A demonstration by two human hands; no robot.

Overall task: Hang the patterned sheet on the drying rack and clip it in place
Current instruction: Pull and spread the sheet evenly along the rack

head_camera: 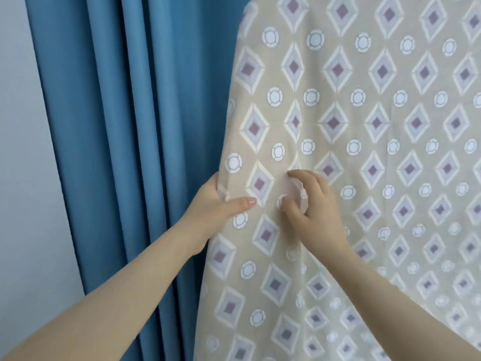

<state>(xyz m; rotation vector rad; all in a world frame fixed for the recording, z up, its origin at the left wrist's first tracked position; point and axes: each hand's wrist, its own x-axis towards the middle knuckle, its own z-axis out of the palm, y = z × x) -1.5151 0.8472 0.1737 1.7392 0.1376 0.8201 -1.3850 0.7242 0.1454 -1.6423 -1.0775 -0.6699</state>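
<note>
The patterned sheet (364, 142), beige with purple diamonds and white circles, hangs down and fills the right two thirds of the head view. The rack under it is hidden. My left hand (216, 204) grips the sheet's left edge, thumb on the front and fingers behind the cloth. Just to its right, my right hand (309, 201) holds a pale translucent clip (294, 191) between thumb and curled fingers, pressed against the sheet's front near the left edge.
Blue pleated curtains (112, 126) hang directly behind and to the left of the sheet. A pale wall (23, 152) shows at the far left.
</note>
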